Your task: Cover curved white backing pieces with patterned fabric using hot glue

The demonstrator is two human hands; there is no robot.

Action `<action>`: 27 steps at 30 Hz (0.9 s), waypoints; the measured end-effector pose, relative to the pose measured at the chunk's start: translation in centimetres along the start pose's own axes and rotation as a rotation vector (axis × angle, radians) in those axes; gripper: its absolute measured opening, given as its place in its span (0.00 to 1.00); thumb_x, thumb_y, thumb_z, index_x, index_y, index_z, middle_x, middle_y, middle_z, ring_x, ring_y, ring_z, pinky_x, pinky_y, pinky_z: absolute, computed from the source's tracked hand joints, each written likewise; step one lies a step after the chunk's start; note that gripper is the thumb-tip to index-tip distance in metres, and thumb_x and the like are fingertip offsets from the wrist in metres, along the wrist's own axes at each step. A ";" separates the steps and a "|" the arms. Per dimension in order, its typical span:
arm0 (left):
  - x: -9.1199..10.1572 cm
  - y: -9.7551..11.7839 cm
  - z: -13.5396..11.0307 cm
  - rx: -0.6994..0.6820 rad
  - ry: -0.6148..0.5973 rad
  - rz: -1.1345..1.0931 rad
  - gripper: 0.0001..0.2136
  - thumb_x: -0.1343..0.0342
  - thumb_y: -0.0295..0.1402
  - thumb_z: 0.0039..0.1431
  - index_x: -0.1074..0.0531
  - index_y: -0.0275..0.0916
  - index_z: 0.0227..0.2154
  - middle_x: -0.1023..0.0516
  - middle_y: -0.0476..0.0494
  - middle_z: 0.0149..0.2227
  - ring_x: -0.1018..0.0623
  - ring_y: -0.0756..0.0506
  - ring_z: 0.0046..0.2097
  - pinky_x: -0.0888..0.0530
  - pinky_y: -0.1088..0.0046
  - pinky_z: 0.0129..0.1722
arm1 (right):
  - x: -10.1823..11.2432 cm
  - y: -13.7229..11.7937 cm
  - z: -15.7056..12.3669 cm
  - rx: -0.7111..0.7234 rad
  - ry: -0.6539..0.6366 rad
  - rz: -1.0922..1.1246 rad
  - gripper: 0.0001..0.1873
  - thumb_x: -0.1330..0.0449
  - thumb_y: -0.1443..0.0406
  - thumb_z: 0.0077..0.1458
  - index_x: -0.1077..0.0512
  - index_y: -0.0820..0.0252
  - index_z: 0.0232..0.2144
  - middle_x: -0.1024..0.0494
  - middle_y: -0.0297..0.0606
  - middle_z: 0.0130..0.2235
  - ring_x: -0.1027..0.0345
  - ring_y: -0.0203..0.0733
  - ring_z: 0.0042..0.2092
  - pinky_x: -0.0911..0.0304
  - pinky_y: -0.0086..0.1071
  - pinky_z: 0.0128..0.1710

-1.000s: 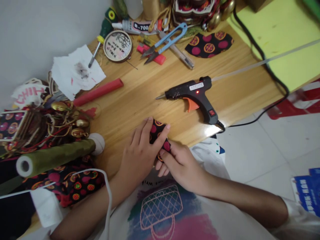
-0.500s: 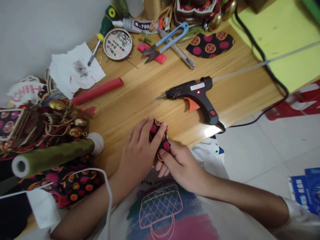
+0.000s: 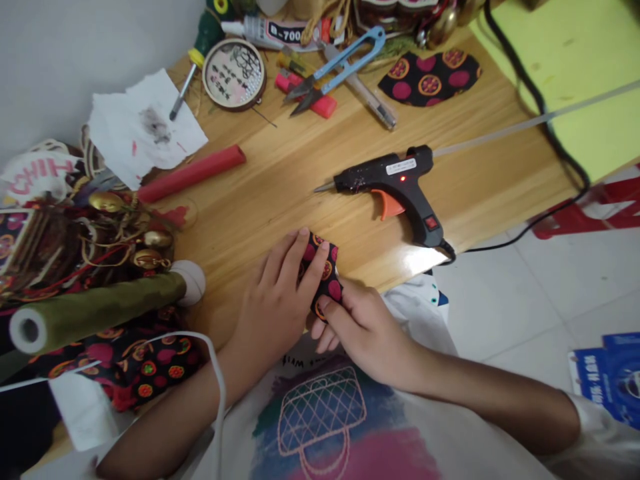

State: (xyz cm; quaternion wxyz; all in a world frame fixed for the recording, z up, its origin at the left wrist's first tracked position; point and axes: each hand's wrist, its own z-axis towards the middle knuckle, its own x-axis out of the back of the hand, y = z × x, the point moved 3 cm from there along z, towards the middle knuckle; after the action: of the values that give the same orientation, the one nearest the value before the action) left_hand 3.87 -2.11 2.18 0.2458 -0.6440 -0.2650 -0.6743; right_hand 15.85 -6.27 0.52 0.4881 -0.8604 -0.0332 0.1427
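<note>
A small dark fabric piece (image 3: pixel 327 288) with magenta dots and orange rounds lies at the table's front edge, between my two hands. My left hand (image 3: pixel 280 287) lies over its left side, fingers stretched across it and pressing it; the thumb is hidden. On the right, my right hand (image 3: pixel 363 323) pinches the lower end, thumb on top and the other fingers underneath. Beyond my hands a black hot glue gun (image 3: pixel 387 177) rests on its side, its red light lit and its nozzle pointing left. A clear glue stick (image 3: pixel 493 130) runs out of its back.
Toward the back lie blue thread snips (image 3: pixel 345 63), a glue tube (image 3: pixel 285 32) and another patterned fabric piece (image 3: pixel 430 79). A red tube (image 3: pixel 193 173), gold bells (image 3: pixel 147 259) and a green ribbon roll (image 3: pixel 100 310) are at left. A white cable (image 3: pixel 219 380) crosses my left forearm.
The view has shifted slightly, so the things on the table sit a little differently in the picture. My hands keep almost the same hold on the fabric piece.
</note>
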 end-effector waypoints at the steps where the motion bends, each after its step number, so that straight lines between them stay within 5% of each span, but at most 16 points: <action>1: 0.1 0.1 0.1 0.002 -0.008 0.008 0.22 0.55 0.28 0.66 0.36 0.31 0.61 0.31 0.24 0.60 0.29 0.31 0.59 0.27 0.54 0.52 | 0.0 0.0 0.0 0.003 0.001 0.002 0.10 0.54 0.63 0.63 0.39 0.57 0.30 0.26 0.31 0.24 0.27 0.35 0.21 0.31 0.29 0.21; 13: -0.3 -0.1 -0.2 0.032 0.083 -0.059 0.20 0.58 0.26 0.66 0.34 0.23 0.56 0.28 0.25 0.58 0.30 0.35 0.60 0.32 0.59 0.58 | 0.0 0.2 0.0 0.003 -0.003 0.005 0.11 0.54 0.62 0.63 0.39 0.57 0.29 0.26 0.31 0.24 0.27 0.35 0.21 0.30 0.28 0.21; 22: 0.1 0.0 0.2 0.008 0.023 0.014 0.22 0.56 0.28 0.65 0.36 0.24 0.59 0.28 0.27 0.58 0.29 0.35 0.59 0.31 0.59 0.54 | -0.1 0.6 0.0 -0.033 0.011 0.024 0.11 0.52 0.59 0.62 0.39 0.57 0.30 0.26 0.31 0.23 0.28 0.34 0.21 0.31 0.26 0.20; 27: -0.8 -0.8 -0.3 0.120 0.058 -0.116 0.24 0.57 0.23 0.60 0.38 0.27 0.60 0.29 0.30 0.59 0.30 0.38 0.61 0.31 0.59 0.58 | -0.4 1.2 0.2 -0.110 0.005 0.075 0.12 0.50 0.56 0.61 0.39 0.57 0.31 0.27 0.28 0.22 0.29 0.32 0.21 0.33 0.24 0.20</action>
State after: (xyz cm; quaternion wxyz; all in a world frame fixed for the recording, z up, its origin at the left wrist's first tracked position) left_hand 3.17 -1.72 1.38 0.2518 -0.5920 -0.3345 -0.6887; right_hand 15.29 -6.82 -0.52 0.4344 -0.8869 -0.0074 0.1568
